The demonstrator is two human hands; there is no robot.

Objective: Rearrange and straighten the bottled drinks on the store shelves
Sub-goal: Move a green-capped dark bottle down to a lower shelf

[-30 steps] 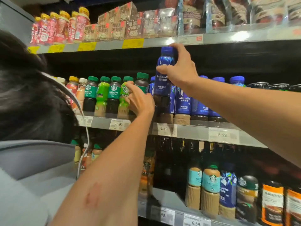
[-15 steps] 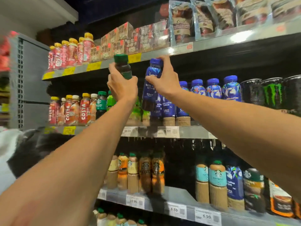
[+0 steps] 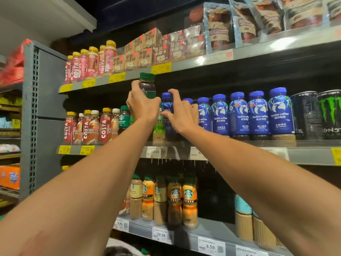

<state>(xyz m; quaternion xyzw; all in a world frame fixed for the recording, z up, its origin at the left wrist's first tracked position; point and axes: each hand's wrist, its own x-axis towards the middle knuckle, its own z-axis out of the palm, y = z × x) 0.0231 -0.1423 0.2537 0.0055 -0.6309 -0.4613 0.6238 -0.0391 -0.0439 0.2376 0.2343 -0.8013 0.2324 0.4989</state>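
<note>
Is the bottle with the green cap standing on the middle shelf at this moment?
No, the left hand holds the green-capped bottle lifted in the air, above the bottles on the middle shelf.

Grey metal shelving (image 3: 304, 154) with a perforated upright (image 3: 33, 115), dim recesses, perhaps a white ceiling panel (image 3: 46, 13)

- Middle shelf (image 3: 304, 154): Costa bottles (image 3: 86, 126) stand far left, Luckin bottles (image 3: 239, 115) fill the right half, Monster cans (image 3: 330, 115) at the far right end.
- Left hand (image 3: 143, 106) lifts a Starbucks bottle (image 3: 147, 85) above the row's middle; right hand (image 3: 181, 115) sits just right of it, on a Luckin bottle (image 3: 167, 106).
- Top shelf (image 3: 203, 61): bottles left, cartons (image 3: 144, 50) centre, pouches (image 3: 249, 21) right.
- Bottom shelf (image 3: 212, 235): Starbucks latte bottles (image 3: 173, 198) below the hands.
</note>
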